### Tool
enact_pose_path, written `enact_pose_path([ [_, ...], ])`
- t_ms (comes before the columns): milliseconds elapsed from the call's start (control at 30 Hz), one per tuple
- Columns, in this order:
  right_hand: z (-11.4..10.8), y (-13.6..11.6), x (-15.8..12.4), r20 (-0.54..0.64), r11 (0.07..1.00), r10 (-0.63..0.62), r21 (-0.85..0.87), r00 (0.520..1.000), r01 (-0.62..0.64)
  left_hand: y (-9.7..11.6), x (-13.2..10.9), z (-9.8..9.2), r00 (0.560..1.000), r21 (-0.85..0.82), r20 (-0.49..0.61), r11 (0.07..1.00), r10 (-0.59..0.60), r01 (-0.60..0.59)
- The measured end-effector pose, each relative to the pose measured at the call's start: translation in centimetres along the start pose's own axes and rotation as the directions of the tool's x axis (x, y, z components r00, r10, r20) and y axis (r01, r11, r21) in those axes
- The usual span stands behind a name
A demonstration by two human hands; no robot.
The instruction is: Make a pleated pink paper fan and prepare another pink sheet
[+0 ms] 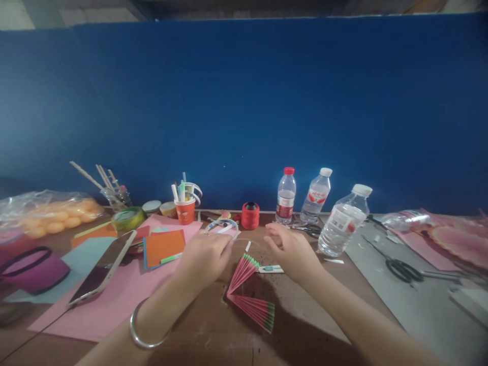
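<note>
Left hand (206,258) and right hand (284,249) hanging over some pleated pink paper

So both hands are up over the counter (213,338), a bit apart from each other, fingers bent and pointing away from the person. Honestly can't tell if either one is pinching anything. The left is curled knuckles-up and hides its own fingertips; the right is cupped more loosely, and I can't make out anything in it. There's a silver bangle (143,325) on the left wrist.

Below and between them lies the pleated paper fan (244,277), pink with green ends, spread as two wedges that meet at one point on the left. One wedge slants up and away, the other down toward the person. Just beside the upper wedge, near the right hand, there's a small white-and-blue object (271,269), too small for me to name.

Behind the hands: a spool of red thread (250,217) standing upright, and a pale ring-shaped roll (232,227) right past the left hand. Three water bottles (285,198) over to the right, the nearest one tilted in my view. Black-handled scissors (404,269) lie on the grey mat (366,295). Left side's got a red paper cup (185,211) full of pens, orange paper (163,249) and a phone (102,267) on pink sheets (125,305).
</note>
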State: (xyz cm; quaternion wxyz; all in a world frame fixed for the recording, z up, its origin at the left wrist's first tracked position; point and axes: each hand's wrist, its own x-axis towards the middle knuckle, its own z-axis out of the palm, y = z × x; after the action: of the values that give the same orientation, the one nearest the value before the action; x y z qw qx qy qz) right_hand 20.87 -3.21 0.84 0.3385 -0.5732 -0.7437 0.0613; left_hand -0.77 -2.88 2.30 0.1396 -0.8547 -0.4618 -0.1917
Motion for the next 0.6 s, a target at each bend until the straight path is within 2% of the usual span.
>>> enact_pose_path([
  [33, 0.1, 0.1, 0.0, 0.012, 1.000, -0.003, -0.023, 1.000, 0.003, 0.0, 0.0, 0.0, 0.999, 0.009, -0.020, 0.999, 0.037, -0.037],
  [100, 0.3, 0.0, 0.0, -0.003, 0.994, -0.104, -0.019, 0.995, 0.103, 0.0, 0.0, -0.1, 0.994, 0.028, -0.038, 0.995, 0.098, -0.097],
  [167, 0.6, -0.2, -0.2, -0.056, 0.962, -0.266, 0.048, 0.962, 0.269, 0.3, 0.0, -0.2, 0.990, 0.037, -0.047, 0.990, 0.135, -0.133],
  [233, 0.9, -0.5, -0.5, -0.094, 0.915, -0.374, 0.128, 0.923, 0.384, 0.6, -0.1, -0.2, 0.984, 0.034, -0.071, 0.986, 0.165, -0.163],
  [333, 1.7, -1.2, -1.2, -0.097, 0.890, -0.389, 0.219, 0.916, 0.401, 1.2, -0.3, -0.1, 0.978, 0.021, -0.076, 0.981, 0.193, -0.192],
  [467, 2.5, -1.7, -1.8, -0.152, 0.881, -0.359, 0.271, 0.921, 0.388, 2.0, -0.5, 0.1, 0.983, -0.029, 0.009, 0.983, 0.181, -0.180],
  [600, 2.6, -1.9, -2.0, -0.210, 0.876, -0.366, 0.250, 0.907, 0.412, 2.7, -0.5, -0.3, 0.994, -0.212, 0.106, 0.977, 0.035, -0.012],
])
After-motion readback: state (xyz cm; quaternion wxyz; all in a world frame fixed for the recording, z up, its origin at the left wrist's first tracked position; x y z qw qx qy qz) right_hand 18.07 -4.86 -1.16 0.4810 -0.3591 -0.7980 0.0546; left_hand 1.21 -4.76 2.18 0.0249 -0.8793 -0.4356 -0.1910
